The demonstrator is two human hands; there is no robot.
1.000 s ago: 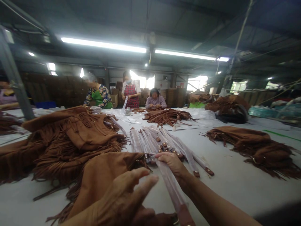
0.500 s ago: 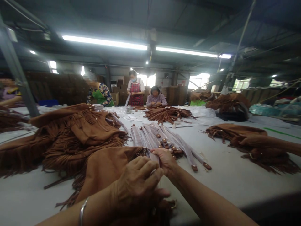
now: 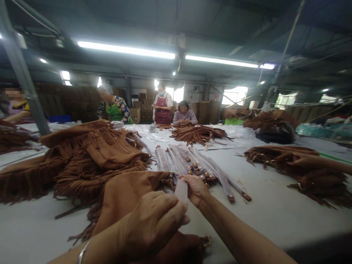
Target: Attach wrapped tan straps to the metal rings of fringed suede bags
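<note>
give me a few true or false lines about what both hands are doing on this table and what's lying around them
1. Both hands grip one plastic-wrapped strap. True: the left hand and the right hand hold the wrapped strap between them.
2. The brown fringed bag lies under the left hand. True: the fringed bag sits just below and beyond it.
3. The other wrapped straps are stacked in a box. False: the straps lie fanned out on the table.
4. The left wrist is bare. False: it wears a bracelet.
5. Nobody else is at the table. False: several people work at its far end.
</note>
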